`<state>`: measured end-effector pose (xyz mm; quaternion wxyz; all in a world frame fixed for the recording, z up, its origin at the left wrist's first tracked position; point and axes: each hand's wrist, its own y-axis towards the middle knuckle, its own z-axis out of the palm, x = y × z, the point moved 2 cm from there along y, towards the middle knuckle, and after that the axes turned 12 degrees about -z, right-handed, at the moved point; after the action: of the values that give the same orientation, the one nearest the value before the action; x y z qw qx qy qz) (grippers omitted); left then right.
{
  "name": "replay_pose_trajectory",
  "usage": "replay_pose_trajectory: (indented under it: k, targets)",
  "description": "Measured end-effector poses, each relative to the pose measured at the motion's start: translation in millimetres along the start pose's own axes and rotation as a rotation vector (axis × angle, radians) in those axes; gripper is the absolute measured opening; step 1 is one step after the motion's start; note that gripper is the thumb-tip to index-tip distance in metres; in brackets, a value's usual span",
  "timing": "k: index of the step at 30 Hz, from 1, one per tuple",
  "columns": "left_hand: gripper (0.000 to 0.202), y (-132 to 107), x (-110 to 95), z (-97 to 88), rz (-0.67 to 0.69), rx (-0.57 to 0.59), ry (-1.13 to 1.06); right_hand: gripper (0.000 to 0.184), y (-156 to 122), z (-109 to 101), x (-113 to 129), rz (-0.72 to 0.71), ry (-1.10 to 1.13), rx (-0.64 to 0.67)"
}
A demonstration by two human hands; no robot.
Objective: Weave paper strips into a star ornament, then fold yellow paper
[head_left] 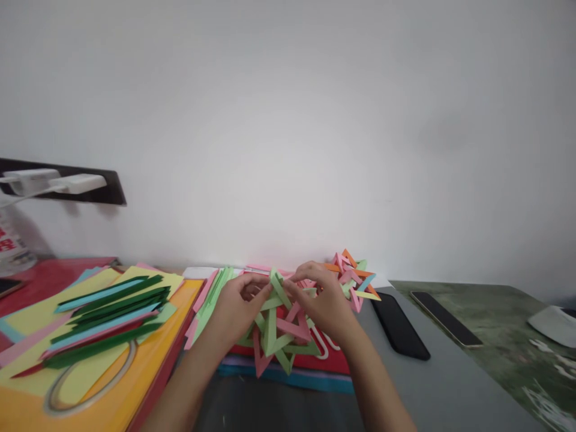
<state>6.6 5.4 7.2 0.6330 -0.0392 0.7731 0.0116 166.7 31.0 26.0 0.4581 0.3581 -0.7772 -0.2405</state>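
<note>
A pink and green star-shaped paper model [281, 339], built of folded strips, hangs between my hands at the middle of the head view. My left hand [243, 303] pinches the left side of its light green top point. From the right, my right hand [321, 297] closes thumb and fingers on the same top part. Just left of my left hand lie folded light green and pink paper strips [211, 303]. Beyond my right hand sits a second paper star model [353, 276] in orange, pink, green, blue and yellow. Parts of the held model are hidden by my fingers.
Dark green, blue and red folded strips [112, 318] lie on yellow sheets at left, beside a grey ring [56, 399]. A black phone [398, 327] and another dark phone [445, 318] rest at right. Behind stands a white wall [288, 132] with a power strip [114, 187].
</note>
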Motion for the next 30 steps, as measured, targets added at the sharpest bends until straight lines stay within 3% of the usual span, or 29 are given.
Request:
replay_pose_trajectory:
  k: [7,13,20,30]
  targets:
    - [0.03,-3.4,0.2,-4.6,-0.051,0.058,0.068,0.009,-3.6,7.6,0.5,0.025,0.041,0.05]
    - [0.028,-6.8,-3.5,1.4,-0.068,0.258,-0.031,0.013,-2.4,6.4,4.9,0.09,0.183,0.125]
    - [0.027,-7.5,-5.8,5.2,-0.095,0.229,-0.085,0.013,-2.8,6.7,4.0,0.229,0.302,0.137]
    - [0.03,-12.0,-7.9,15.2,-0.204,0.173,-0.181,0.018,-3.7,6.0,0.3,0.294,0.351,0.129]
